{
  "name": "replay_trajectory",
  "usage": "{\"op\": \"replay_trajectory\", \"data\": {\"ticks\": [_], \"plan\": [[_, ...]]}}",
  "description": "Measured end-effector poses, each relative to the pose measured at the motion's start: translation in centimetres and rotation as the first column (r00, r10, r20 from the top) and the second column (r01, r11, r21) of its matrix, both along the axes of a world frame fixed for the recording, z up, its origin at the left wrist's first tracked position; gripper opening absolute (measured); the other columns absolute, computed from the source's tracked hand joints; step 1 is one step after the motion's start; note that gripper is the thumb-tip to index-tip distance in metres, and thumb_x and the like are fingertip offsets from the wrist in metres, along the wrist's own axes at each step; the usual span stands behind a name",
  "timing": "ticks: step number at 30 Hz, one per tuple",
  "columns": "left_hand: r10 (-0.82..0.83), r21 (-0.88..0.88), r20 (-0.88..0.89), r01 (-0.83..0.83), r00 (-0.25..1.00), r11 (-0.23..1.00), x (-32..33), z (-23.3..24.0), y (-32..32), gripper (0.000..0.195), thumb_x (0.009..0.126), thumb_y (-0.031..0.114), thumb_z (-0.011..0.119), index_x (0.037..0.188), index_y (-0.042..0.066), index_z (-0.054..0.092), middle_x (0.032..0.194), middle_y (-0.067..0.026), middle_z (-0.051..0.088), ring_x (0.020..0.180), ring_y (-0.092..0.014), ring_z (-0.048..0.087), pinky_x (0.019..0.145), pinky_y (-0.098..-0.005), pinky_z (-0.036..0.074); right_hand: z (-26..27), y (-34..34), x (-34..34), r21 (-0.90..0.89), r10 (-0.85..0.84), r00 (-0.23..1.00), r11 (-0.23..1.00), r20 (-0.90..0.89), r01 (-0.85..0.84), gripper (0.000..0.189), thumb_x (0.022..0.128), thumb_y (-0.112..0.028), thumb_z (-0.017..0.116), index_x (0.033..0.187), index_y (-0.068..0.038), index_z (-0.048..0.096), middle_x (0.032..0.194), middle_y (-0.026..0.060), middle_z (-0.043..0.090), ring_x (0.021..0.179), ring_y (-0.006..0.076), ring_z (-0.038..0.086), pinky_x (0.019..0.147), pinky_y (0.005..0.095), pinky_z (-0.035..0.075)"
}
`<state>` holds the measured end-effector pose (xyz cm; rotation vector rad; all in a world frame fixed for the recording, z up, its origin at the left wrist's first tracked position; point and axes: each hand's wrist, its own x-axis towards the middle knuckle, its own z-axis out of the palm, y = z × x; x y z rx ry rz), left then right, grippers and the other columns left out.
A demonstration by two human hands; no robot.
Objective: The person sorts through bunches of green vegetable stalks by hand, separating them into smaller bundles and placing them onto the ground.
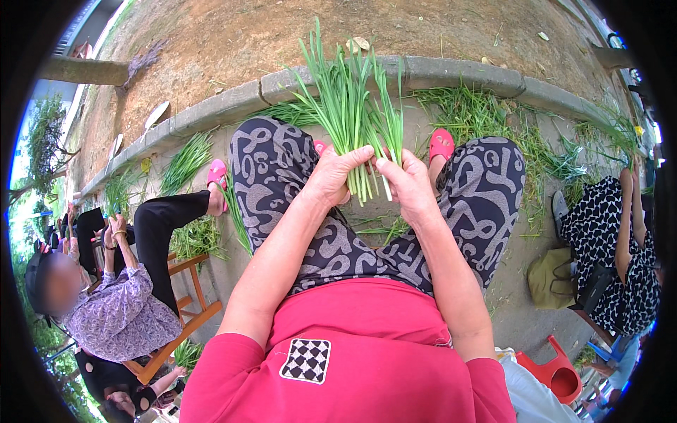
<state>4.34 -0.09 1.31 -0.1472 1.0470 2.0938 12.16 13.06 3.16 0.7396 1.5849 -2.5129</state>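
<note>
My left hand (337,174) is closed around the pale lower stems of a bunch of long flat green leaves (344,106), which look like garlic chives. The bunch fans out upward, over the kerb. Against its right side, my right hand (404,177) grips a smaller cluster of the same leaves (390,116) by the white stem ends. The two thumbs almost touch between the bunches. Both hands are above the gap between my knees, and some fingers are hidden behind the stems. More cut leaves (394,228) lie on the ground below my hands.
A stone kerb (460,73) curves ahead, with bare soil beyond. Leaf piles lie at the right (465,111) and left (188,161). A person in a patterned shirt (121,312) sits left on a wooden chair (185,328); another in a spotted dress (592,222) sits right, near an olive bag (551,278) and red plastic stool (560,370).
</note>
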Motion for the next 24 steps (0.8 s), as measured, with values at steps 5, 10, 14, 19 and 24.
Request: {"op": "replay_trajectory", "data": {"ticks": [5, 10, 14, 19, 24], "plan": [[0.01, -0.054, 0.035, -0.008, 0.999, 0.999, -0.2, -0.8, -0.2, 0.031, 0.08, 0.006, 0.07, 0.108, 0.004, 0.057, 0.09, -0.0052, 0.064, 0.073, -0.016, 0.063, 0.064, -0.0292, 0.053, -0.5, 0.1, -0.1, 0.04, -0.038, 0.999, 0.998, -0.004, 0.038, 0.011, 0.088, -0.016, 0.055, 0.093, -0.006, 0.056, 0.07, -0.0033, 0.053, 0.049, 0.0029, 0.041, 0.041, 0.0184, 0.029], [0.107, -0.122, 0.062, -0.099, 0.992, 0.988, -0.5, -0.8, -0.1, 0.039, 0.079, 0.005, 0.072, 0.113, 0.007, 0.053, 0.086, -0.0035, 0.062, 0.073, -0.015, 0.061, 0.063, -0.0287, 0.052, 0.4, 0.9, -0.6, -0.1, -0.426, 0.904, 0.902, -0.047, 0.42, 0.008, 0.089, -0.013, 0.05, 0.093, -0.005, 0.049, 0.069, 0.0004, 0.049, 0.051, 0.0093, 0.047, 0.041, 0.0215, 0.036], [0.102, -0.1, 0.051, -0.096, 0.994, 0.99, -0.5, -2.0, -0.6, 0.037, 0.081, 0.008, 0.07, 0.115, 0.008, 0.053, 0.085, -0.0033, 0.061, 0.073, -0.015, 0.06, 0.065, -0.0301, 0.052, 1.3, 1.8, -0.5, -0.214, -0.474, 0.871, 0.871, -0.131, 0.442, 0.006, 0.09, -0.013, 0.052, 0.091, -0.007, 0.049, 0.063, -0.0014, 0.047, 0.046, 0.0082, 0.044, 0.039, 0.0213, 0.035], [0.047, -0.076, 0.093, -0.04, 0.995, 0.996, -0.4, -0.9, -0.3, 0.037, 0.08, 0.006, 0.07, 0.113, 0.007, 0.054, 0.083, -0.0033, 0.061, 0.072, -0.016, 0.06, 0.063, -0.0294, 0.051, 0.7, 0.5, -0.3, -0.021, -0.228, 0.973, 0.973, -0.01, 0.228, 0.021, 0.085, -0.017, 0.068, 0.093, -0.009, 0.051, 0.066, -0.0036, 0.049, 0.046, 0.0054, 0.042, 0.038, 0.0173, 0.029], [0.019, -0.051, 0.056, -0.016, 0.998, 0.999, 0.1, -0.4, -0.2, 0.038, 0.08, 0.009, 0.07, 0.113, 0.006, 0.053, 0.087, -0.005, 0.062, 0.078, -0.018, 0.062, 0.067, -0.0319, 0.054, -0.6, -0.7, -0.4, 0.114, -0.071, 0.996, 0.991, -0.053, 0.076, 0.027, 0.079, -0.013, 0.074, 0.095, -0.007, 0.053, 0.07, -0.0049, 0.051, 0.049, 0.0032, 0.043, 0.04, 0.0175, 0.031]]}}
